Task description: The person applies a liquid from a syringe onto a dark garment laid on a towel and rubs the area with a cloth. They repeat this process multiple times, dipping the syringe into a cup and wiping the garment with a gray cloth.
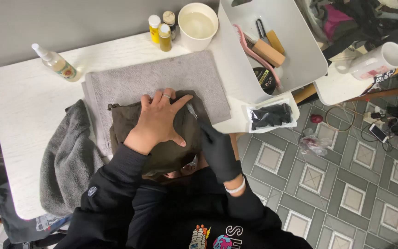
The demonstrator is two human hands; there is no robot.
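We're pressing bare L hand [158, 121] flat, fingers spread, on olive-brown fabric bag [162, 147]; black-gloved R hand [217, 150] is gripping small slim tool [192, 111] at bag's R edge, just beside L.

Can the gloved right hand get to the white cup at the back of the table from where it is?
Probably yes: the right hand sits at the olive bag, and only flat grey towel lies before the white cup.
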